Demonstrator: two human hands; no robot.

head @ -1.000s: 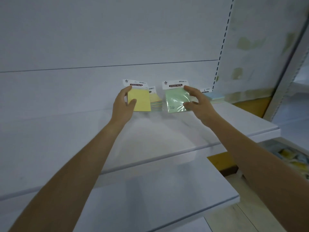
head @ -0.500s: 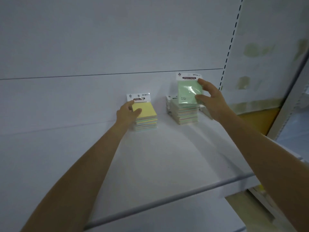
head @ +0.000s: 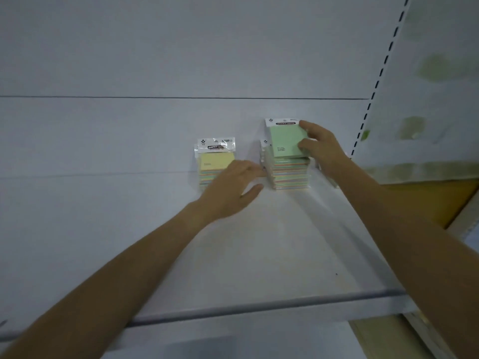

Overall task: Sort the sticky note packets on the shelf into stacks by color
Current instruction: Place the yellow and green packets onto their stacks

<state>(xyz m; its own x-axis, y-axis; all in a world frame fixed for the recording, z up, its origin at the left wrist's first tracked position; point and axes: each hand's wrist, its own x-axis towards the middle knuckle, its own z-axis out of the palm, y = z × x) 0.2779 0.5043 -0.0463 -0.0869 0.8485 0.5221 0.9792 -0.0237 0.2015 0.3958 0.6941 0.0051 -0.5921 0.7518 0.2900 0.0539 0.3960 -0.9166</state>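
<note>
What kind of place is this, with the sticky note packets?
Likely a shop or stockroom: a white display shelf, a slotted upright for adjustable shelves, and a green packet and a yellow packet in retail wrap with header cards.

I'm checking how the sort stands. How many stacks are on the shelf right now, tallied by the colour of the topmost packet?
Yellow-topped stack: 1
Green-topped stack: 1 (its top green packet is gripped by the right hand)
Total: 2 stacks
Below the top packets, both stacks show edges of mixed colours.
</note>
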